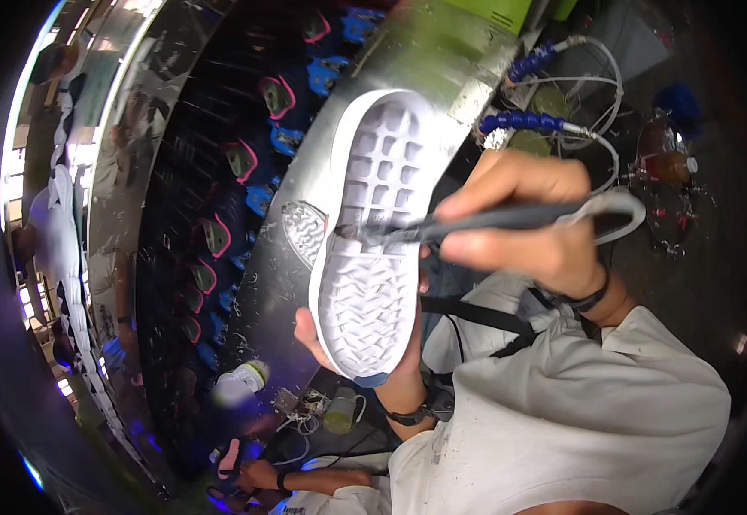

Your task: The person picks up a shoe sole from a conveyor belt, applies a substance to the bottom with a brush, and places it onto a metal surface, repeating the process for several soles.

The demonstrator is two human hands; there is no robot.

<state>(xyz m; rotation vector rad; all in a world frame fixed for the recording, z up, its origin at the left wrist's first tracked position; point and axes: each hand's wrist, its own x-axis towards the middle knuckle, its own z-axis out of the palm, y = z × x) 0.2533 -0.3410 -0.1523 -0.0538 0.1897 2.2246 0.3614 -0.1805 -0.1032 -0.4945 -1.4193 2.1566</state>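
Note:
A white shoe sole (369,318) lies lengthwise in front of me, its gridded and zigzag-ribbed face up. My left hand (403,378) is closed on its near end, with fingers showing at both edges and the rest hidden beneath. My right hand (545,227) pinches the dark handle of a slim brush (485,223). The brush tip rests on or just over the middle of the sole; motion blurs it. A pale loop, like a tube or strap, hangs behind the right hand. Beside the sole's left edge, a second patterned sole piece (303,230) is on the metal table.
The metal table (292,287) runs along my left. Beyond it, a dark line carries several dark shoes with pink trim (217,233) and blue parts. Blue jointed hoses (528,123) reach in at right, near a bottle (661,154). Another person's hand (258,475) shows at lower left.

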